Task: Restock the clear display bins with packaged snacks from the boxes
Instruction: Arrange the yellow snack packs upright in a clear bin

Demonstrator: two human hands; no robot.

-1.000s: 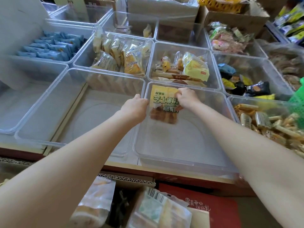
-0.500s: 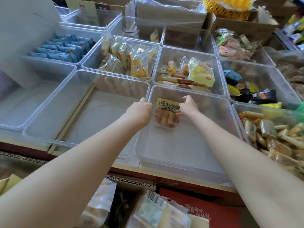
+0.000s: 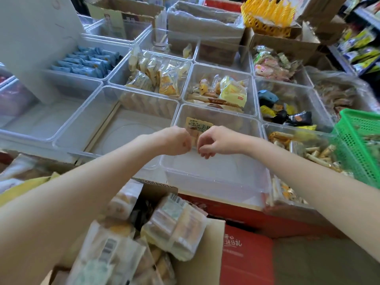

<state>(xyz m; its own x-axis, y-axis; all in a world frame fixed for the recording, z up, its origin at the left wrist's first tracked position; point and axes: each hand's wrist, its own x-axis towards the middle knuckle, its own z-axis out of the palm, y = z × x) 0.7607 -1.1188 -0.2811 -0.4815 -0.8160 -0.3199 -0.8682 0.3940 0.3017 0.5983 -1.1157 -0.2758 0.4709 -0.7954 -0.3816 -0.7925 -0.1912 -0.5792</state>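
Observation:
One yellow-labelled snack packet (image 3: 198,124) leans against the far wall of the clear display bin (image 3: 218,182) in front of me; the bin holds nothing else. My left hand (image 3: 177,141) and my right hand (image 3: 216,141) hover side by side just nearer than the packet, above the bin. Their fingers are loosely curled and hold nothing. Below my arms an open cardboard box (image 3: 207,256) is full of the same kind of wrapped snacks (image 3: 174,225).
Left of that bin is another clear bin (image 3: 86,128) with nothing in it. Behind and to the right, bins hold several kinds of snacks (image 3: 164,79). A green basket (image 3: 359,145) stands at the right edge, a red carton (image 3: 246,254) below.
Both hands have let go of the packet and drawn back toward me. The packet stays at the far end of the bin. My view has tipped down onto the open box.

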